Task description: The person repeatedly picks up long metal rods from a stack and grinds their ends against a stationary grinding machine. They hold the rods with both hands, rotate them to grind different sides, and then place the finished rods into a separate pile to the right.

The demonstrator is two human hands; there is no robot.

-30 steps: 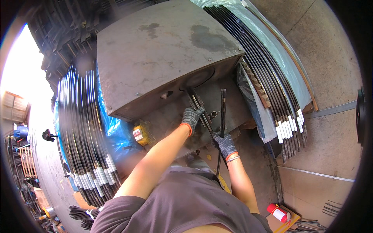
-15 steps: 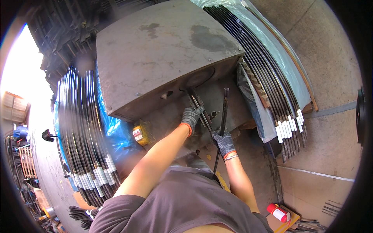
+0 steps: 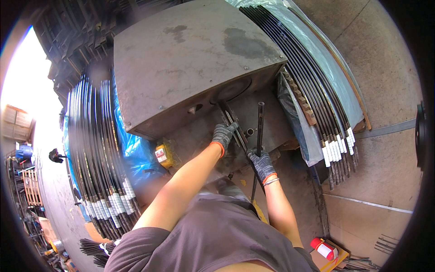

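Note:
In front of me stands a grey metal machine housing (image 3: 195,54) with a round opening (image 3: 233,88) in its front face. Two narrow metal bars (image 3: 229,113) slope from that opening toward me. My left hand (image 3: 223,134), in a grey glove with an orange cuff, is closed around the bars. A black rod (image 3: 260,129) stands nearly upright in my right hand (image 3: 262,165), gloved alike and wrapped round it. Another dark length runs down from the bars to my right hand; whether the fingers hold it too is hidden. Between the hands is a short tube end (image 3: 250,132).
Many black rods with white-wrapped ends lie in a row at left (image 3: 97,158) and another row at right (image 3: 312,81), over plastic sheeting. A yellow box (image 3: 164,156) sits left of the housing. A red cylinder (image 3: 324,248) rests at lower right.
The black rod in my right hand has tilted more upright, its top shifting slightly left. My left hand has barely moved on the bars.

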